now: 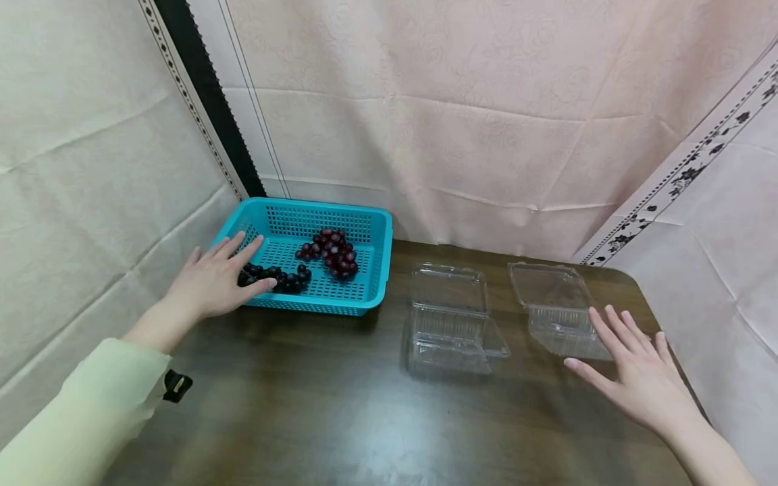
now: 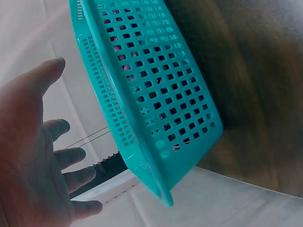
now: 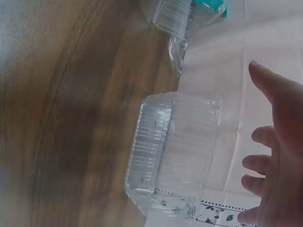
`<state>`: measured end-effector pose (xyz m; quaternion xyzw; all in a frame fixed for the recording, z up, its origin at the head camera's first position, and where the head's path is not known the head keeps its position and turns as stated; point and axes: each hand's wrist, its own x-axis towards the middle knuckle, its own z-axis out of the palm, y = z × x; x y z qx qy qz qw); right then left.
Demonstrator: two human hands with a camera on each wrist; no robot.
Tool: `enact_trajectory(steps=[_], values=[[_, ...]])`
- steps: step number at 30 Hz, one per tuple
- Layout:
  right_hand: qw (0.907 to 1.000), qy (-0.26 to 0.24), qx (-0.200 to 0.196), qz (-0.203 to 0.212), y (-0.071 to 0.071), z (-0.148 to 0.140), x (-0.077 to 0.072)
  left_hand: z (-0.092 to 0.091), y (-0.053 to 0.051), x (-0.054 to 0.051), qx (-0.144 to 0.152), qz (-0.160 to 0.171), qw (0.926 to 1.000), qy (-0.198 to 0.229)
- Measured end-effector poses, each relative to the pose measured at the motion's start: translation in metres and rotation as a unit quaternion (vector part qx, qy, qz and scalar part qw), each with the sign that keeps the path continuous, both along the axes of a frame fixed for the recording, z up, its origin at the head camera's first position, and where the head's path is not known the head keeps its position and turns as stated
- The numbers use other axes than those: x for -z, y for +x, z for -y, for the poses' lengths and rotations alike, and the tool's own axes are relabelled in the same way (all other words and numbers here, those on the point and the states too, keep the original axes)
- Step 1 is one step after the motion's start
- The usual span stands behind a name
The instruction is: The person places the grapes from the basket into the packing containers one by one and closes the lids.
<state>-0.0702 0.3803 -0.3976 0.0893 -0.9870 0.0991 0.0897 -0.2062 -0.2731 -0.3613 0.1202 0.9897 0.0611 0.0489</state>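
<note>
My left hand hovers with spread fingers over the left front part of a turquoise plastic basket. Inside the basket lie a bunch of dark red grapes and, nearer the front, a bunch of black grapes, partly hidden by that hand. In the left wrist view the left palm is apart from the basket's side wall. On the right, my right hand is held with fingers spread near a clear plastic clamshell box with its lid up, and holds nothing.
Another clear clamshell box, lid raised, stands mid-table between the basket and the right-hand box. The dark wooden table meets a pale cloth curtain behind, with cloth at both sides. A black item shows at the left sleeve.
</note>
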Motion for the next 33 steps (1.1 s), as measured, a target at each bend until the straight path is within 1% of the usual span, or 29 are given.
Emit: enact_trajectory(steps=[4, 11, 18, 22, 28, 33], values=[[0.9999, -0.003, -0.013, -0.006, -0.003, 0.006, -0.002, -0.001, -0.011, -0.003, 0.009, 0.013, 0.9998, -0.009], [0.9989, 0.001, -0.04, -0.023, -0.007, 0.017, -0.003, -0.001, -0.028, -0.004, 0.025, 0.034, 0.9987, -0.029], [0.9983, -0.001, -0.053, -0.027, -0.006, 0.024, -0.002, 0.0, -0.05, -0.007, 0.058, 0.065, 0.9953, -0.042], [0.9978, -0.004, -0.058, -0.031, -0.004, 0.027, -0.003, -0.002, -0.061, -0.009, 0.065, 0.085, 0.9929, -0.052], [0.9971, -0.009, -0.068, -0.032, -0.001, 0.035, -0.006, -0.006, -0.073, -0.009, 0.065, 0.104, 0.9906, -0.061], [0.9967, -0.017, -0.076, -0.022, -0.002, 0.042, -0.004, -0.011, -0.08, -0.008, 0.067, 0.122, 0.9873, -0.077]])
